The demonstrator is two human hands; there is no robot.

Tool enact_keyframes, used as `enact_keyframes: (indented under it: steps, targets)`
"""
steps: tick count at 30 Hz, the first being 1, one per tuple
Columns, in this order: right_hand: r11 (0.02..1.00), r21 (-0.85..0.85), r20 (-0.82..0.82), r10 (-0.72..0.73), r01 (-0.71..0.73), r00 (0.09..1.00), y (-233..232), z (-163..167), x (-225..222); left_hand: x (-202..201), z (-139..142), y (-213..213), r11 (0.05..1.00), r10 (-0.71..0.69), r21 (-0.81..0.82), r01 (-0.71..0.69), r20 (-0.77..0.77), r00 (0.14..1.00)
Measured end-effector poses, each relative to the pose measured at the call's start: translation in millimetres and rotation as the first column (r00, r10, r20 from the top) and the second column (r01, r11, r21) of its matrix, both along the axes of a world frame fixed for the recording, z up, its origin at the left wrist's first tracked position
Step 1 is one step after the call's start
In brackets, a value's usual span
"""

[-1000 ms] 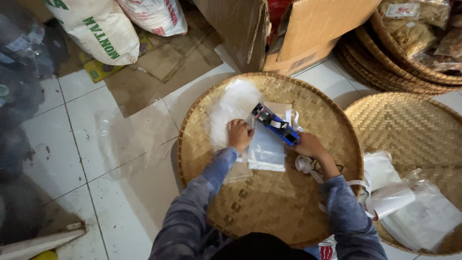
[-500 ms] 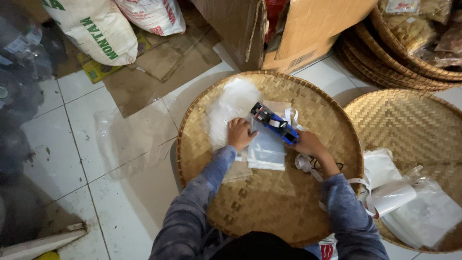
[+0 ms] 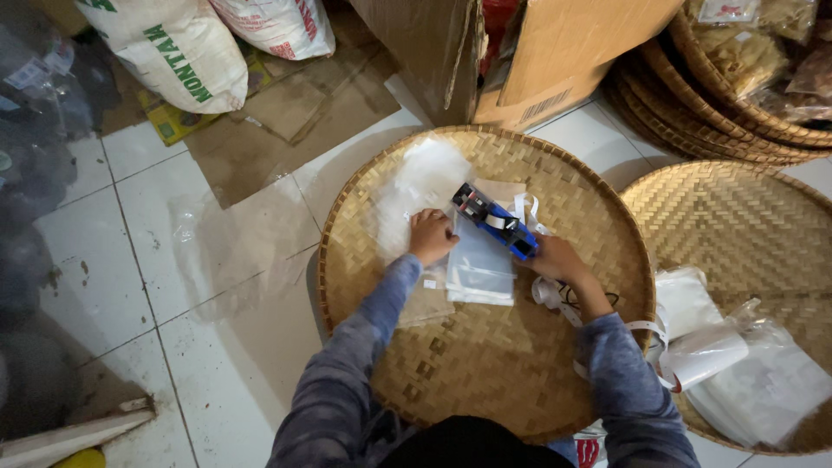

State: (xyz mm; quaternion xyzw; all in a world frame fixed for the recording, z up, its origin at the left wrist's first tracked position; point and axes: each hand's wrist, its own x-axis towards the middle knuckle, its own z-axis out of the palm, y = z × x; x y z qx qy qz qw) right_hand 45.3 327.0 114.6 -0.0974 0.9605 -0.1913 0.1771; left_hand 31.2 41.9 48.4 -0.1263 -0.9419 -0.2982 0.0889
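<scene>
Near frame centre, the left hand (image 3: 431, 236) pressed curled fingers onto the clear plastic bags (image 3: 479, 264) on the woven tray (image 3: 485, 373); the right hand (image 3: 555, 258) gripped the blue tool (image 3: 496, 221).

A blue and black tape dispenser (image 3: 496, 221) is being shown against a tan woven tray (image 3: 555, 373) in a herringbone weave. Clear plastic bags (image 3: 479, 269) are being seen as pale, milky sheets on it. Grey mottled sleeves (image 3: 347, 373) are being worn. White floor tiles (image 3: 130, 217), brown cardboard (image 3: 286, 121) and white sacks (image 3: 173, 48) with green and red print are being displayed beyond the tray's far edge.
</scene>
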Motion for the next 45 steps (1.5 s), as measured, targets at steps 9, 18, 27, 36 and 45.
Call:
enact_keyframes:
  steps: [9,18,27,36,45]
  targets:
    - [0.998,0.043,-0.036,0.039,-0.038,0.999,0.1,-2.0,0.1,5.5,4.9,0.4,1.0,0.017,-0.001,-0.017,-0.169,0.986]
    - [0.997,0.032,-0.077,0.078,-0.076,0.994,0.1,-2.8,2.3,4.3,-7.7,5.8,0.995,0.024,0.098,-0.008,-0.17,0.985]
    - [0.999,0.046,0.011,0.027,-0.027,1.0,-3.4,0.7,3.1,12.6,5.2,7.2,0.999,-0.005,0.042,0.007,-0.064,0.998]
    - [0.999,0.033,-0.06,0.039,-0.037,0.997,-0.1,-6.1,5.3,7.8,-10.2,13.0,0.993,0.016,0.114,-0.007,-0.08,0.997]
    - [0.995,0.061,-0.092,0.088,-0.082,0.992,-1.1,-0.1,10.6,6.9,-12.7,17.9,0.997,0.034,-0.067,-0.036,-0.037,0.999]
